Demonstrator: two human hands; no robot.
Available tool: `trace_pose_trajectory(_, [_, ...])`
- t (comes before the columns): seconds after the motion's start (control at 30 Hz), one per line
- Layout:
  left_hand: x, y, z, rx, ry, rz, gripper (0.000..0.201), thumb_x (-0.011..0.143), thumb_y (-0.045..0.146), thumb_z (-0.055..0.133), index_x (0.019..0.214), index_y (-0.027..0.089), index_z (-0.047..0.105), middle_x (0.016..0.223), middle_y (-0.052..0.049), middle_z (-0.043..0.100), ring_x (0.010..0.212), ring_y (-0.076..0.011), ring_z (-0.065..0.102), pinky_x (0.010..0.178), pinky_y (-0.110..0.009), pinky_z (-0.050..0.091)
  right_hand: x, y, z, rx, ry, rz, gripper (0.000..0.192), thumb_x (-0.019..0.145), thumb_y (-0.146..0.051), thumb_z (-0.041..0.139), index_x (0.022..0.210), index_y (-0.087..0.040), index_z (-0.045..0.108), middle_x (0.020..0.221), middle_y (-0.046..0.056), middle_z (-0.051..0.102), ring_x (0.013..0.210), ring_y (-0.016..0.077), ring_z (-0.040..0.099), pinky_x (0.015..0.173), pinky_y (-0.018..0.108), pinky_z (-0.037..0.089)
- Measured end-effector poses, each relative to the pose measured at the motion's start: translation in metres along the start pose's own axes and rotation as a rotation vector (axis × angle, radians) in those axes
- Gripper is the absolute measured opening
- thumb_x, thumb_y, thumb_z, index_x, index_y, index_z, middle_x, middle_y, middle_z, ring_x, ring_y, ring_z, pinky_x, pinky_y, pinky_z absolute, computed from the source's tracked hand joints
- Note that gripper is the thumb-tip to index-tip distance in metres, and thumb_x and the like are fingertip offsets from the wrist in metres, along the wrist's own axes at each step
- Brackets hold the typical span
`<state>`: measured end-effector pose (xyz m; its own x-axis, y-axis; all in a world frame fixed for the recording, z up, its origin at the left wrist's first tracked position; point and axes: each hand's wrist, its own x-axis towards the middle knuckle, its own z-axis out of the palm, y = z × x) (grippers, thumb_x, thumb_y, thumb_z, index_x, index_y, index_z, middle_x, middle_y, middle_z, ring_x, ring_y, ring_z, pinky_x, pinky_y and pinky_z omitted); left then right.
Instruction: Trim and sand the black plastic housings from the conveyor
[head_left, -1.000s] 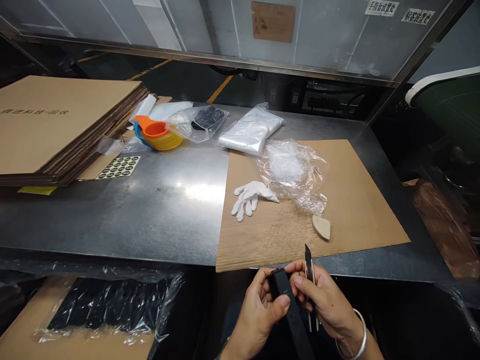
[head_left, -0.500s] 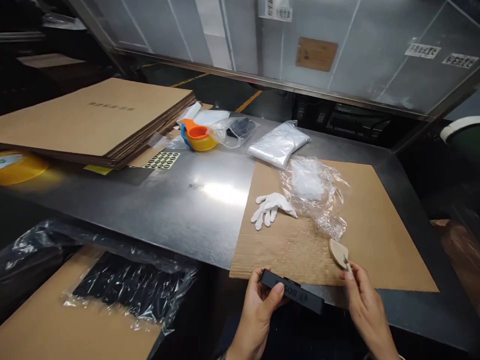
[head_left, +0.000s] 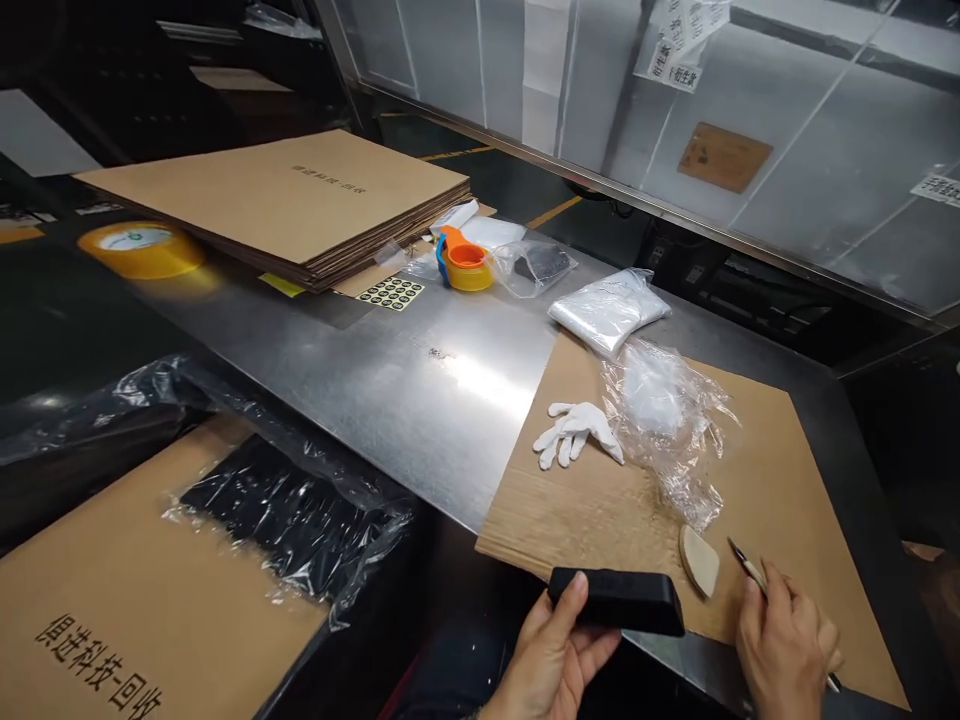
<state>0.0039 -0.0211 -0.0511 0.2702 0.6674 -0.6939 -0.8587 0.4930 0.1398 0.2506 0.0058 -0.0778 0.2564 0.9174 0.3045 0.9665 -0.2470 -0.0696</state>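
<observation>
My left hand (head_left: 551,650) grips a long black plastic part (head_left: 619,600) just off the table's front edge, thumb on top. Its smooth, rounded side faces up. Between the fingers of my right hand (head_left: 787,630) is a slim, pale pen-like tool (head_left: 754,573) with a dark pointed tip, aimed away from me. That hand is low over the cardboard sheet (head_left: 795,500). Left of the tool's tip lies a beige rounded pad (head_left: 700,562), apart from it. A white glove (head_left: 577,432) rests farther back on the cardboard, next to crumpled clear plastic (head_left: 664,410).
A white plastic-wrapped packet (head_left: 611,308) lies behind the cardboard. Tape rolls (head_left: 469,272), a sticker sheet (head_left: 391,292) and a cardboard stack (head_left: 292,205) are on the metal table (head_left: 360,390). At lower left, a lined box (head_left: 142,590) holds black bagged parts.
The black part has turned, so its lettered face no longer shows. My right hand has moved back from the beige pad with the tool. The view has shifted left and tilted.
</observation>
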Motion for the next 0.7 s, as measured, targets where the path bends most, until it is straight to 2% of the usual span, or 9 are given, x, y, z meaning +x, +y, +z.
trace_pose_trajectory(0.07, [0.001, -0.003, 0.002, -0.021, -0.003, -0.010, 0.040, 0.071, 0.035, 0.070, 0.103, 0.017, 0.053, 0.108, -0.010, 0.068, 0.097, -0.0242, 0.064, 0.090, -0.037, 0.046, -0.013, -0.021, -0.011, 0.320, -0.074, -0.045, 0.048, 0.088, -0.050, 0.029, 0.126, -0.025, 0.044, 0.119, 0.015, 0.053, 0.114, 0.0380, 0.044, 0.091, 0.055, 0.035])
trace_pose_trajectory(0.17, [0.000, -0.008, 0.005, -0.008, -0.031, -0.008, 0.039, 0.071, 0.036, 0.070, 0.101, 0.018, 0.051, 0.106, -0.009, 0.068, 0.097, -0.0232, 0.064, 0.089, -0.035, 0.046, -0.033, -0.054, -0.024, 0.839, -0.283, -0.093, 0.060, 0.085, -0.061, 0.028, 0.131, -0.024, 0.037, 0.129, 0.013, 0.047, 0.112, 0.0332, 0.049, 0.092, 0.047, 0.037])
trace_pose_trajectory(0.27, [-0.005, -0.012, 0.002, 0.103, -0.073, -0.077, 0.046, 0.070, 0.041, 0.070, 0.104, 0.020, 0.048, 0.096, -0.008, 0.069, 0.087, -0.0217, 0.067, 0.083, -0.034, 0.047, -0.037, -0.077, -0.030, 0.984, -0.287, 0.031, 0.050, 0.085, -0.056, 0.041, 0.121, -0.022, 0.049, 0.123, 0.012, 0.053, 0.111, 0.0307, 0.050, 0.094, 0.043, 0.034])
trace_pose_trajectory(0.37, [-0.015, -0.012, -0.003, 0.233, -0.180, -0.142, 0.057, 0.067, 0.049, 0.069, 0.111, 0.020, 0.046, 0.084, -0.006, 0.068, 0.078, -0.0201, 0.068, 0.073, -0.031, 0.049, -0.023, -0.082, -0.034, 1.024, -0.315, 0.135, 0.041, 0.085, -0.052, 0.046, 0.108, -0.021, 0.060, 0.116, 0.009, 0.059, 0.113, 0.0292, 0.048, 0.095, 0.040, 0.033])
trace_pose_trajectory(0.4, [-0.018, -0.010, -0.005, 0.263, -0.230, -0.148, 0.059, 0.066, 0.052, 0.068, 0.111, 0.020, 0.046, 0.083, -0.006, 0.067, 0.077, -0.0197, 0.068, 0.070, -0.029, 0.049, -0.018, -0.081, -0.035, 1.050, -0.359, 0.158, 0.040, 0.084, -0.052, 0.047, 0.106, -0.021, 0.062, 0.111, 0.009, 0.061, 0.108, 0.0283, 0.051, 0.091, 0.038, 0.036])
trace_pose_trajectory(0.47, [-0.023, -0.007, -0.009, 0.307, -0.318, -0.153, 0.053, 0.069, 0.056, 0.063, 0.106, 0.020, 0.050, 0.084, -0.006, 0.067, 0.076, -0.0188, 0.068, 0.062, -0.025, 0.048, -0.010, -0.077, -0.038, 1.124, -0.484, 0.215, 0.040, 0.082, -0.053, 0.050, 0.105, -0.022, 0.062, 0.090, 0.006, 0.064, 0.083, 0.0230, 0.058, 0.072, 0.032, 0.044])
trace_pose_trajectory(0.57, [-0.028, -0.003, -0.011, 0.337, -0.384, -0.165, 0.041, 0.077, 0.057, 0.052, 0.087, 0.017, 0.056, 0.079, -0.006, 0.066, 0.072, -0.0166, 0.067, 0.059, -0.023, 0.047, -0.007, -0.073, -0.041, 1.327, -0.687, 0.322, 0.039, 0.082, -0.052, 0.052, 0.106, -0.023, 0.058, 0.058, -0.002, 0.051, 0.049, 0.0120, 0.045, 0.046, 0.023, 0.034])
trace_pose_trajectory(0.63, [-0.030, -0.002, -0.011, 0.349, -0.407, -0.182, 0.037, 0.078, 0.054, 0.053, 0.079, 0.017, 0.054, 0.071, -0.003, 0.064, 0.067, -0.0150, 0.066, 0.060, -0.023, 0.047, -0.008, -0.075, -0.040, 1.492, -0.781, 0.341, 0.035, 0.080, -0.051, 0.055, 0.101, -0.023, 0.056, 0.056, -0.005, 0.045, 0.045, 0.0087, 0.039, 0.042, 0.020, 0.030])
trace_pose_trajectory(0.7, [-0.032, -0.003, -0.012, 0.379, -0.421, -0.190, 0.034, 0.077, 0.051, 0.057, 0.078, 0.018, 0.051, 0.068, -0.002, 0.064, 0.064, -0.0144, 0.066, 0.059, -0.024, 0.047, -0.009, -0.078, -0.038, 1.608, -0.811, 0.322, 0.033, 0.077, -0.051, 0.059, 0.093, -0.022, 0.056, 0.060, -0.004, 0.045, 0.047, 0.0079, 0.038, 0.043, 0.019, 0.030])
